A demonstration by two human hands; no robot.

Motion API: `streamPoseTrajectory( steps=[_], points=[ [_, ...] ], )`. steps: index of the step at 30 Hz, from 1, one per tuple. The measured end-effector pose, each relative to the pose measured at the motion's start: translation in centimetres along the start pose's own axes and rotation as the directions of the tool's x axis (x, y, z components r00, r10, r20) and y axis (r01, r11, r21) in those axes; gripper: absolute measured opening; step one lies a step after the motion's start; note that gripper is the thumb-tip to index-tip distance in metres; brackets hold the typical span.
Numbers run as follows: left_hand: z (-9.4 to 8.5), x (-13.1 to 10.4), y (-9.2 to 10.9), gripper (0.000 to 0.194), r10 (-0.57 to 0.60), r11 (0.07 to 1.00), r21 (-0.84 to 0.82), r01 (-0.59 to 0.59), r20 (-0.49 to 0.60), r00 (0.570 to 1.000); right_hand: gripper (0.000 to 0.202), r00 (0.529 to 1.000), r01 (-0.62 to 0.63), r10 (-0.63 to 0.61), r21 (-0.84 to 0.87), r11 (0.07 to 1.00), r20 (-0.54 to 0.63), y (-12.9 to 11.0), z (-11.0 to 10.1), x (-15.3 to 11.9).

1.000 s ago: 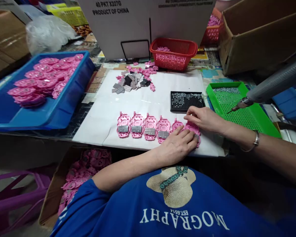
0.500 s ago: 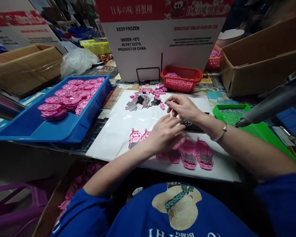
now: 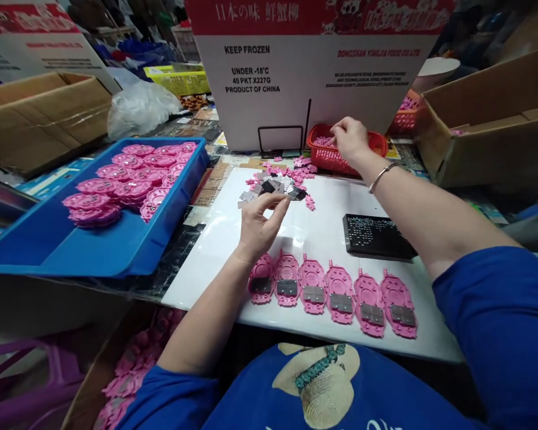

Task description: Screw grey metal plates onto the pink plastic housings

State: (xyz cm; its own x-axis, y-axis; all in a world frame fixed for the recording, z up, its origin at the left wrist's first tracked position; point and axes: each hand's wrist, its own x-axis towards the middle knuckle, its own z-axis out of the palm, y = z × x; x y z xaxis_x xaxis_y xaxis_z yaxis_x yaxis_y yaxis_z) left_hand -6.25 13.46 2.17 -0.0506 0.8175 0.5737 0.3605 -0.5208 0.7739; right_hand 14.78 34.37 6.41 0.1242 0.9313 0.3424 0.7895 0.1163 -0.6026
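My left hand (image 3: 260,226) hangs over the white board in front of a pile of small grey and black metal plates (image 3: 269,186). Its thumb and forefinger are pinched together; whatever they hold is too small to make out. My right hand (image 3: 350,138) is at the red basket (image 3: 332,160) of small pink parts, fingers bent and closed at the tips, their contents hidden. Below, several pink plastic casings (image 3: 339,280) lie in a row, each with a metal plate near its lower end. Small pink pieces (image 3: 301,172) are scattered beside the plates.
A black block (image 3: 379,235) with tiny shiny bits on top sits right of the board's middle. On the left stands a blue tray (image 3: 161,239) with stacked pink pieces. A printed white carton (image 3: 291,113) rises behind, and a cardboard box (image 3: 488,143) stands at right.
My right hand has moved from above the black block up to the red basket. My left hand has lifted off the casings toward the plates, uncovering the row. The view has shifted slightly.
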Motion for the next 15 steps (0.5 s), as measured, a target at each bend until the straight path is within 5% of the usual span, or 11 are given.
streamPoseTrajectory(
  steps=[9, 12, 15],
  points=[
    [-0.1, 0.1, -0.1, 0.02, -0.122, 0.989, -0.094, 0.116, -0.061, 0.991, 0.03, 0.999, -0.026, 0.032, -0.158, 0.987, 0.035, 3.5, -1.8, 2.2],
    [0.1, 0.0, -0.3, 0.018, -0.118, 0.989, -0.091, 0.112, -0.063, 0.991, 0.03, 0.994, 0.102, -0.105, -0.244, 0.964, 0.0, 2.5, -2.1, 1.1],
    [0.3, 0.0, -0.4, 0.017, -0.11, 0.991, -0.086, 0.104, -0.06, 0.992, 0.033, 0.924, 0.377, -0.348, -0.224, 0.899, 0.159, 1.0, -0.9, -0.5]
  ],
)
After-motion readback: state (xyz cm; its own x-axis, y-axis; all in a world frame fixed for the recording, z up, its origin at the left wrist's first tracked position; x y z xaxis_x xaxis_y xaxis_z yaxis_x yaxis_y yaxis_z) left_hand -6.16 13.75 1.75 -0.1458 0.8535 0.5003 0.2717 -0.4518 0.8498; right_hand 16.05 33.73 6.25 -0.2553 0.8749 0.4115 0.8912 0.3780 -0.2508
